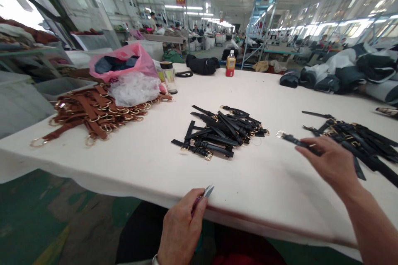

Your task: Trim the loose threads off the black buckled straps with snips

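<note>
1. Your left hand (182, 230), at the white table's (264, 198) near edge, has its fingers closed around small snips (209, 191), blades pointing away from you.
2. Your right hand (332, 163) grasps a black strap (291, 138), its metal buckle (280, 134) between the middle strap pile (219, 130) and right strap pile (357, 138).
3. Brown straps (93, 114) lie heaped at left.
</note>
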